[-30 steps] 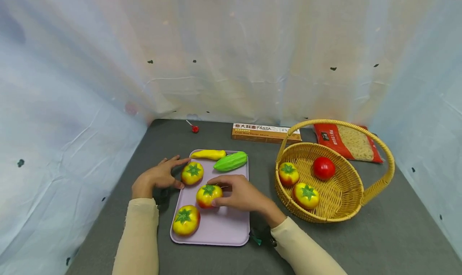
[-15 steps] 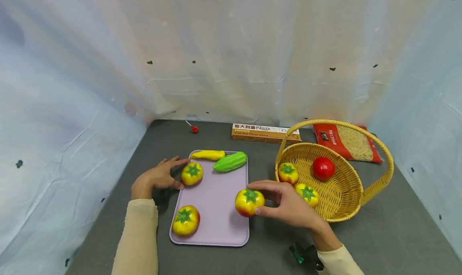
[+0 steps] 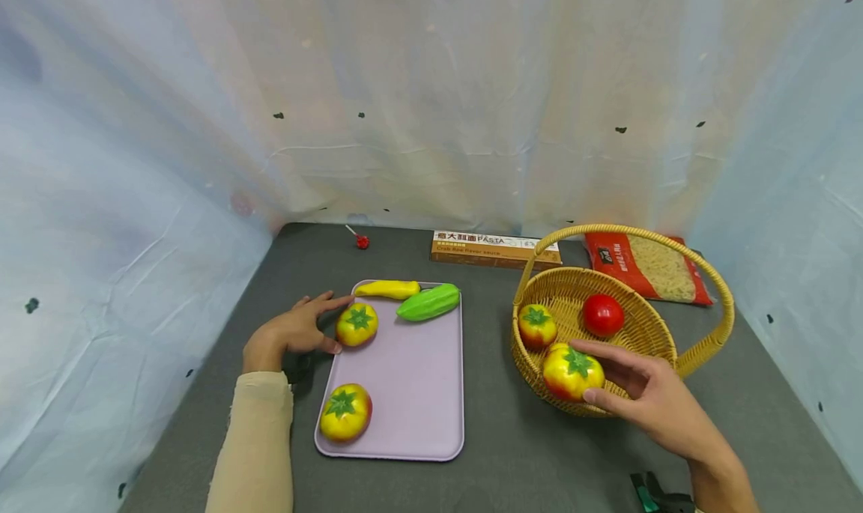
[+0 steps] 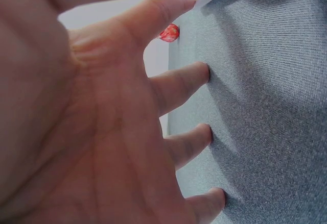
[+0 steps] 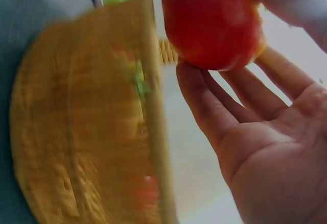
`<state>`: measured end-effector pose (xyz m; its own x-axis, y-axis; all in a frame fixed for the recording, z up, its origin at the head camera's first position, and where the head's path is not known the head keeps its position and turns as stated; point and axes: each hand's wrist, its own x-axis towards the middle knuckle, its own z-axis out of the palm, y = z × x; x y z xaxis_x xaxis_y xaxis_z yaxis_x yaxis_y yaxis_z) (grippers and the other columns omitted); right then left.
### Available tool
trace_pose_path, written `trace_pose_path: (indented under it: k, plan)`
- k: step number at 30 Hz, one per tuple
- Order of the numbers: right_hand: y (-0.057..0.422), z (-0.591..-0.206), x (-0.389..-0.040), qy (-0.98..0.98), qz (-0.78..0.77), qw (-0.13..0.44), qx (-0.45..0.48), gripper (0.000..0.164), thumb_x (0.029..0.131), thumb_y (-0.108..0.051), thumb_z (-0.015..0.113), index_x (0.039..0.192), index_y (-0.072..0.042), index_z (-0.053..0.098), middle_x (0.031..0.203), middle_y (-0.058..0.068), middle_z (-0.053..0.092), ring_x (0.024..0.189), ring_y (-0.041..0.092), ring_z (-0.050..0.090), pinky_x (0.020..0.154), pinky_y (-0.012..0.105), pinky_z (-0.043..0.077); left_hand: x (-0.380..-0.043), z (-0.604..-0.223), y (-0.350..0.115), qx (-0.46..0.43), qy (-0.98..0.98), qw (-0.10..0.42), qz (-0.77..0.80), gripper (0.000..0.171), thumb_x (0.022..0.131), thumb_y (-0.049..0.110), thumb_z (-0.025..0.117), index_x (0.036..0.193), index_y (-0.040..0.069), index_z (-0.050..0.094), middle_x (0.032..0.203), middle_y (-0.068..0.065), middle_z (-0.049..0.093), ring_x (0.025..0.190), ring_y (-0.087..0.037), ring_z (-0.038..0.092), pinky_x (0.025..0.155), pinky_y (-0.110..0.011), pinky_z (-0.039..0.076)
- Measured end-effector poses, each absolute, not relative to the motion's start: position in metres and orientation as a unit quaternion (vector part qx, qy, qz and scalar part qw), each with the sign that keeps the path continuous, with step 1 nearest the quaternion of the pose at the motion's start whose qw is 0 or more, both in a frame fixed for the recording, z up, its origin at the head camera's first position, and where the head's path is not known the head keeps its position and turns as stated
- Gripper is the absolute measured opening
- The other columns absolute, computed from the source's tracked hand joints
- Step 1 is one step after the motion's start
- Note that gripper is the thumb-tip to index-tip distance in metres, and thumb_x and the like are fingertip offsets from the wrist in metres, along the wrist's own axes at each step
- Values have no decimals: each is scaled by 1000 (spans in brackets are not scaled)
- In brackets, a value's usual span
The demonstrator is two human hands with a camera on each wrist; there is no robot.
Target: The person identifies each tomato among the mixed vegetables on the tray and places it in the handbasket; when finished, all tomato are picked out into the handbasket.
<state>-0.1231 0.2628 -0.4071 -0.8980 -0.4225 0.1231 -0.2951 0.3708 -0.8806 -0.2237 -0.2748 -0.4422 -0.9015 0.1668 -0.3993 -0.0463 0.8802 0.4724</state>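
My right hand (image 3: 657,397) pinches a yellow-red tomato-like fruit (image 3: 571,372) with a green star-shaped top. In the right wrist view, the held fruit (image 5: 212,22) is above the rim of the wicker basket (image 5: 76,112). Inside the basket (image 3: 647,333) lie a similar fruit (image 3: 537,326) and a red tomato (image 3: 603,315); the held fruit hides part of the interior. My left hand (image 3: 293,333) rests spread at the left edge of the lilac tray (image 3: 414,393), some fingertips (image 4: 202,73) on the table. Two more such fruits, one far (image 3: 356,324) and one near (image 3: 346,413), sit on the tray.
A yellow pepper (image 3: 387,289) and a green ridged vegetable (image 3: 428,302) lie at the tray's far end. Behind are a red lollipop (image 3: 362,241), a pasta box (image 3: 495,250) and a red pasta bag (image 3: 647,268). The basket's tall handle (image 3: 630,231) arches over it.
My right hand has lifted the fruit from the middle of the tray and carried it right, over the near side of the basket. The left hand stays in place.
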Motion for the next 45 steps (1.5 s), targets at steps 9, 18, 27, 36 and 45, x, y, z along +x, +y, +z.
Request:
trace_pose_path:
  k: [9,18,27,36,45]
  plan:
    - [304,-395,-112,905,-395,16,-160,49,93,-20,73,140,-23,58,133,-3,64,105,2,67,83,17,57,-225,-442,-276,35,945,221,240,95,77,32,86,157,37,34,169,-16,11,150,-54,-1,104,-85,12]
    - [303,-403,-117,915,-372,52,-147,47,92,-33,73,136,-26,61,131,3,65,103,-2,65,81,19,57,-223,-441,-275,35,943,223,243,94,78,30,85,157,37,34,169,-15,11,150,-54,-1,104,-85,11]
    - [284,-412,-132,896,-410,83,-146,46,92,-37,73,135,-26,62,133,3,64,109,4,66,87,16,54,-223,-440,-274,33,944,221,244,94,78,29,85,157,37,34,169,-16,11,150,-54,-1,104,-85,11]
    - [260,-421,-145,903,-389,31,-179,45,89,-35,77,130,-24,66,129,0,67,109,7,68,87,19,56,-223,-442,-275,34,944,220,245,94,77,30,86,157,36,34,169,-16,11,151,-53,-1,104,-85,12]
    - [257,-417,-146,922,-349,32,-165,55,87,-42,78,135,-20,63,133,2,67,117,25,68,94,42,57,-224,-442,-276,30,944,222,243,94,78,31,85,157,37,34,169,-15,10,151,-53,-2,104,-86,11]
